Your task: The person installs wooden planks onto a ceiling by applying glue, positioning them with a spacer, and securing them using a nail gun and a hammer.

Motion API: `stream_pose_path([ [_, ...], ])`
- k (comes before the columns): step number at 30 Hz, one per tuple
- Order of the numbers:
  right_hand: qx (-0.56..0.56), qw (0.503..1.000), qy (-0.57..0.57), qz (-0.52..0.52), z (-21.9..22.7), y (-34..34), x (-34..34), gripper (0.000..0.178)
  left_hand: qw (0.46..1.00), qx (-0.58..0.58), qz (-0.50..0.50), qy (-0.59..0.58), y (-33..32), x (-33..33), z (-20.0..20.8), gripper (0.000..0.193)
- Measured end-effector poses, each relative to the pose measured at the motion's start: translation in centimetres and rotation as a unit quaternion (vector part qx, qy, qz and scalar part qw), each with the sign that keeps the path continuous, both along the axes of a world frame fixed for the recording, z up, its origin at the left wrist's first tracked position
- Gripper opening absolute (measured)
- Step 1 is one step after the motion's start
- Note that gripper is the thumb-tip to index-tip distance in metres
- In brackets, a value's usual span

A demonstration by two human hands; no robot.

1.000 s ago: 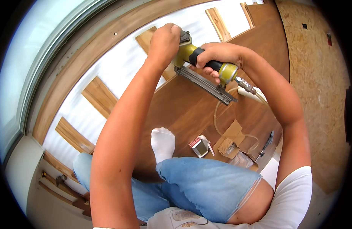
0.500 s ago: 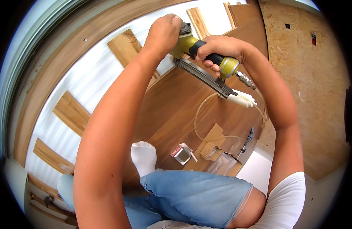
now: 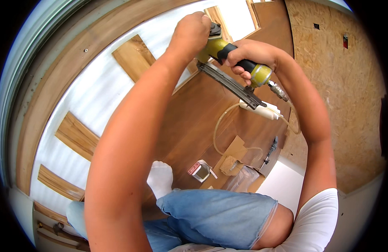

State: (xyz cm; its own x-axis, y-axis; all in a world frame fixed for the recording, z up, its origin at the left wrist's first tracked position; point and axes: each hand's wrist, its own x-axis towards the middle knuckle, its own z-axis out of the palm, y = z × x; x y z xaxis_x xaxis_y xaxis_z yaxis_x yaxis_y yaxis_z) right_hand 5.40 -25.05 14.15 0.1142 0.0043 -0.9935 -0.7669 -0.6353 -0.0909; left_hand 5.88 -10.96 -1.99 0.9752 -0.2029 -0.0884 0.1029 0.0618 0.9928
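Note:
A yellow-green and black pneumatic nail gun (image 3: 213, 49) is held out at arm's length above the brown plank flooring. My right hand (image 3: 253, 55) wraps round its black grip. Against the tool's head rests my closed left hand (image 3: 192, 32), with its fingertips hidden on the far side. The gun's long dark magazine (image 3: 232, 84) slants down to the right. A metal coupling (image 3: 278, 90) joins the handle's end to a pale air hose (image 3: 216, 132), which loops over the planks. The gun's nose is hidden behind my left wrist.
Wooden boards (image 3: 77, 134) lie across white foam sheeting (image 3: 93, 98) at left. A white bottle-like container (image 3: 261, 110), a small red-and-white box (image 3: 200, 170), a torn cardboard piece (image 3: 232, 164) and a dark tool (image 3: 271, 150) lie on the planks. Bare particle board (image 3: 337, 105) spans the right.
Both hands and the nail gun have shifted a little to the right together. My grip on the gun looks the same.

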Motion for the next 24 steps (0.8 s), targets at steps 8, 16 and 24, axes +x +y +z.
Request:
stream_pose_path([
  [8,-0.004,0.998,-0.022,-0.051,0.2,0.7,0.0,0.016,0.999,0.020,-0.026,0.002,0.3,0.6,0.4,0.042],
  [16,0.021,0.952,-0.290,-0.094,0.5,1.6,-10.0,0.038,0.979,0.129,-0.154,-0.013,13.9,-8.5,1.2,0.044],
  [24,-0.202,0.848,-0.486,-0.066,0.3,5.6,-29.4,0.095,0.905,0.381,-0.190,0.010,22.3,-23.5,0.7,0.027],
])
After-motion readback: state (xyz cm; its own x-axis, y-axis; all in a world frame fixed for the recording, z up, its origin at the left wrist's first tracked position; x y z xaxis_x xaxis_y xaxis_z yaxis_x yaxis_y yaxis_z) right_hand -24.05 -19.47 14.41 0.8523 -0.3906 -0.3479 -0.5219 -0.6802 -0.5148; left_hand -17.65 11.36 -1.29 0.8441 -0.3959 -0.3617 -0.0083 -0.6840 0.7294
